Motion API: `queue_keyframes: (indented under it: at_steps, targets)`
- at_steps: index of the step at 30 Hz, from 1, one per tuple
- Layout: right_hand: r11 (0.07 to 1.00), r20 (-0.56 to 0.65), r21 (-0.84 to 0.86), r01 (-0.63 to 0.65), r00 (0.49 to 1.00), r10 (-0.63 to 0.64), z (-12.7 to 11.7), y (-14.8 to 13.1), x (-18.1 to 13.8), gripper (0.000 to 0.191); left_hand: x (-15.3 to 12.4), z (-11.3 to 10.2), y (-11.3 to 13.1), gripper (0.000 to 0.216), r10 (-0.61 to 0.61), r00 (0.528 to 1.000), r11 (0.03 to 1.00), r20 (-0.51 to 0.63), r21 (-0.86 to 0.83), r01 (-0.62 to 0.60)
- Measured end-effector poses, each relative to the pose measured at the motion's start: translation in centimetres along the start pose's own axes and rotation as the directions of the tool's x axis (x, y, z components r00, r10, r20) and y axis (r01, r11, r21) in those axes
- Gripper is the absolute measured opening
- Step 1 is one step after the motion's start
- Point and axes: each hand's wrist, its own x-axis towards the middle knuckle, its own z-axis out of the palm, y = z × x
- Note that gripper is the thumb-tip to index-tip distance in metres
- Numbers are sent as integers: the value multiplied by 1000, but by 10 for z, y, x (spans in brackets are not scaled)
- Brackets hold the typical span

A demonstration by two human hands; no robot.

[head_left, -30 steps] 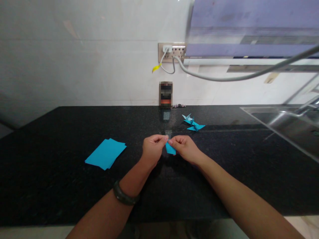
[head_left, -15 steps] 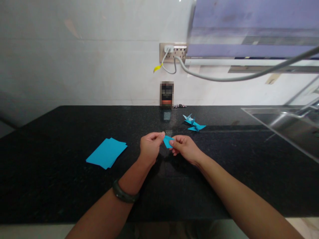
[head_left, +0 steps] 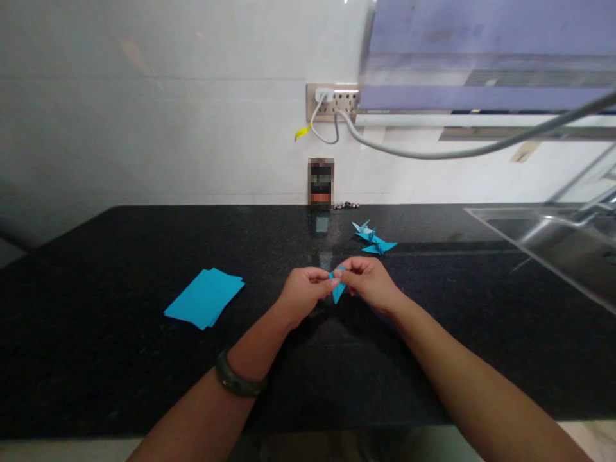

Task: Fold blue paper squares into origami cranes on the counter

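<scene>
A small folded piece of blue paper (head_left: 339, 292) is held between both hands above the dark countertop, one point of it hanging downward. My left hand (head_left: 308, 293) pinches its left edge between thumb and fingers. From the other side, my right hand (head_left: 368, 280) grips the upper right part, thumb on top. The fingers cover much of the paper, so its full fold is hidden. Several folded paper cranes (head_left: 378, 246) in blue shades lie just beyond my right hand. To the left rests a loose stack of flat blue paper sheets (head_left: 206, 298).
The black stone countertop (head_left: 120, 372) runs up to a white wall. Against that wall leans a phone-like object (head_left: 321, 183), its face blurred, beside a beaded string (head_left: 347, 206). A metal sink (head_left: 543, 234) is set in at the right. A grey cable (head_left: 433, 154) hangs from the wall socket (head_left: 344, 101).
My left hand has shifted right and closer to my right hand. The folded paper has turned, so that a point now hangs down between the fingers.
</scene>
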Motion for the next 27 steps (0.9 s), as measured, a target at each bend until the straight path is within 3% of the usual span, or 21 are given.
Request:
queue_keyframes:
  at_steps: [8,17,27]
  targets:
    - [981,-48,195,26,999,-17,4,0,-1,29,2,-1,4,20,4,977,988,-214,-152,-37]
    - [990,-62,138,29,998,-21,2,0,0,22,1,0,5,23,-11,986,972,-164,-232,-28]
    - [968,-7,246,57,998,-57,5,1,-3,17,-1,0,8,18,74,989,965,-131,-242,-105]
